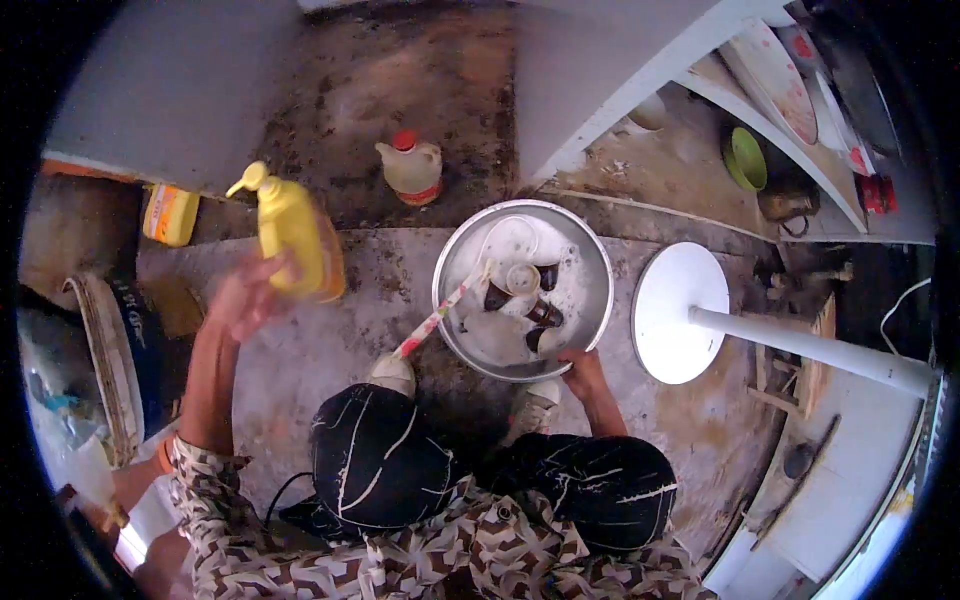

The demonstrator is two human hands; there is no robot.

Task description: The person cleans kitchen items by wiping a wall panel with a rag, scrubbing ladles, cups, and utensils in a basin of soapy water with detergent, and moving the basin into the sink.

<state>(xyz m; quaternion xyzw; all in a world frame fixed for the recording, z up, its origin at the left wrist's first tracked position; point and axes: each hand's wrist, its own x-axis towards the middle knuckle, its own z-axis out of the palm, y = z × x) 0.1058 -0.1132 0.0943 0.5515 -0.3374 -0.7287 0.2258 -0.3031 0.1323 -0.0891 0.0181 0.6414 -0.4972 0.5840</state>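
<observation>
My left hand [248,296], slightly blurred, is closed around the lower part of a yellow pump bottle [296,232], which leans a little to the left. Between my feet and the far wall stands a round metal basin [603,302] of white suds. Several dark brown cups [543,313] lie in the foam around a pale round piece [521,280]. A long floral-patterned handle [432,321] slants out over the basin's left rim; a pale loop at its far end is partly lost in the suds. My right hand [585,376] grips the near right rim of the basin.
A white jug with a red cap [410,170] stands beyond the basin. On the right are a white round-based stand [680,315], a green bowl [744,158] and shelves with plates [775,85]. A yellow container [170,214] sits by the left wall.
</observation>
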